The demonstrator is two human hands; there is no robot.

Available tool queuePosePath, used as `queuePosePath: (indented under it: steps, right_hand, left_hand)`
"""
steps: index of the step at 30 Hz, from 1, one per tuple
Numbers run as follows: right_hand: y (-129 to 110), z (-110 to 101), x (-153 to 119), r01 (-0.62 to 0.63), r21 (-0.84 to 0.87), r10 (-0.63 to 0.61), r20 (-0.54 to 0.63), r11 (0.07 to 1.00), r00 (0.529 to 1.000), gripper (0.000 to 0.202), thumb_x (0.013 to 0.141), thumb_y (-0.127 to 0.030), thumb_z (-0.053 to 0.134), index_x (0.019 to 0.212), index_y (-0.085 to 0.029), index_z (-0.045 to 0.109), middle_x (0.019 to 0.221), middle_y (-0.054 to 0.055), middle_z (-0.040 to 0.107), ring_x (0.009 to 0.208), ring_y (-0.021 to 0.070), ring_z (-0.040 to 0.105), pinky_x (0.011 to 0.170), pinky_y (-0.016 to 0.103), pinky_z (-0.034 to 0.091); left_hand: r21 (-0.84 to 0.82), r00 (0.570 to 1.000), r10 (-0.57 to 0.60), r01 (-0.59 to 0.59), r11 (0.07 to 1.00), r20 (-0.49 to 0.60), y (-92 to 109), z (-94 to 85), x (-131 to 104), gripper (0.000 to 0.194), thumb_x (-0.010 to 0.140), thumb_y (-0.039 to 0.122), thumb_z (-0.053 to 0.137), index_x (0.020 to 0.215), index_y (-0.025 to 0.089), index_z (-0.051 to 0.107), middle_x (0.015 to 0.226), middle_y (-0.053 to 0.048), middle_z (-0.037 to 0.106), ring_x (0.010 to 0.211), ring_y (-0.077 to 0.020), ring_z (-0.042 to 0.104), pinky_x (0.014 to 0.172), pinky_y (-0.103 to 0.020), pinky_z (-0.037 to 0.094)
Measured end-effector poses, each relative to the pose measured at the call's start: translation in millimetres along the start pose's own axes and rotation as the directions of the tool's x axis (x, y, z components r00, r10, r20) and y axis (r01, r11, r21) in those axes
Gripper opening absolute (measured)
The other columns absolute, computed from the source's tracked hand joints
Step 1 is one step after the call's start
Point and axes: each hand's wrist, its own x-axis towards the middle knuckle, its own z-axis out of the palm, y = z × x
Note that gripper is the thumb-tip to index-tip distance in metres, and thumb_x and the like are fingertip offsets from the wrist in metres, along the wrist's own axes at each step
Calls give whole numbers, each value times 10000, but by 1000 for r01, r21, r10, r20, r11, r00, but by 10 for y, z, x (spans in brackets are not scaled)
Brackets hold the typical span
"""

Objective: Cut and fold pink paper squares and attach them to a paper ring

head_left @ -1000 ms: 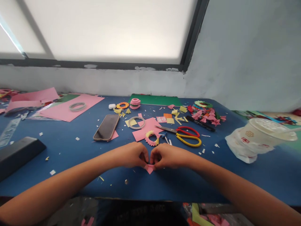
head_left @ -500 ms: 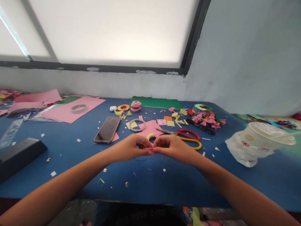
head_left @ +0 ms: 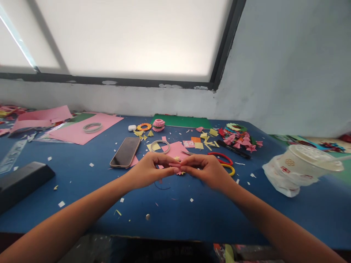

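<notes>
My left hand [head_left: 153,168] and my right hand [head_left: 205,168] meet at the fingertips above the table. Between them they pinch a small piece of pink paper [head_left: 175,165], mostly hidden by the fingers. Just behind the fingertips lies a larger sheet of pink paper [head_left: 175,149], with a bit of yellow paper partly covered by my hands. Scissors [head_left: 221,157] with red and yellow handles lie behind my right hand, partly hidden by it. A roll of tape [head_left: 160,147] rests beyond my left hand.
A phone [head_left: 125,152] lies left of my hands, with a dark stapler-like block [head_left: 26,186] farther left. A lidded cup [head_left: 312,159] in a plastic bag stands right. Behind are a black marker [head_left: 234,149], folded paper pieces [head_left: 238,137] and a green sheet [head_left: 181,121].
My fingers have shifted on the pink paper, and my right hand's fingers look more stretched out. The hands stay at nearly the same place, and the view has tilted slightly.
</notes>
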Motion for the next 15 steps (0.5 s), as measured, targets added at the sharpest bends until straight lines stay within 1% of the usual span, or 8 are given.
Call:
queuePosePath:
  steps: [3, 5, 8, 11, 15]
  right_hand:
    - [-17, 13, -5, 43, -78, -45, -17, 996, 999, 141, 762, -314, 647, 824, -191, 674, 789, 16, 685, 719, 135, 645, 675, 267, 512]
    - [-30, 13, -5, 52, -104, -53, -8, 993, 999, 133, 773, -309, 639, 809, -183, 661, 771, 12, 673, 711, 127, 631, 669, 257, 500]
    - [-56, 6, -12, 59, -105, -54, 42, 993, 998, 148, 787, -321, 629, 796, -173, 641, 769, 11, 656, 729, 124, 608, 678, 252, 482]
    - [-82, 2, -25, 68, -64, -62, 97, 996, 993, 159, 791, -328, 624, 789, -169, 625, 788, 15, 639, 732, 119, 586, 662, 244, 468]
    - [-95, 9, -37, 83, -8, -80, 175, 997, 981, 163, 799, -328, 616, 768, -168, 608, 738, 4, 609, 679, 104, 552, 607, 228, 450]
  left_hand:
    - [20, 999, 24, -24, 1000, -37, -5, -4, 11, 258, 779, 364, 612, 853, 127, 682, 721, -33, 633, 613, -99, 536, 448, -160, 476]
    - [20, 999, 36, -36, 999, -17, -2, -7, 12, 248, 785, 362, 604, 820, 123, 663, 726, -25, 610, 613, -92, 520, 459, -159, 468]
    - [9, 997, 54, -55, 998, 62, 5, -10, -2, 250, 812, 370, 574, 847, 129, 634, 782, -21, 584, 646, -91, 512, 486, -160, 471]
    - [-19, 987, 73, -71, 997, 144, 18, -15, -21, 243, 845, 364, 537, 857, 132, 611, 772, -7, 553, 632, -79, 492, 507, -161, 462]
    - [-55, 970, 56, -44, 998, 237, 42, -27, -38, 231, 850, 357, 533, 833, 134, 591, 770, -7, 546, 654, -85, 490, 527, -167, 448]
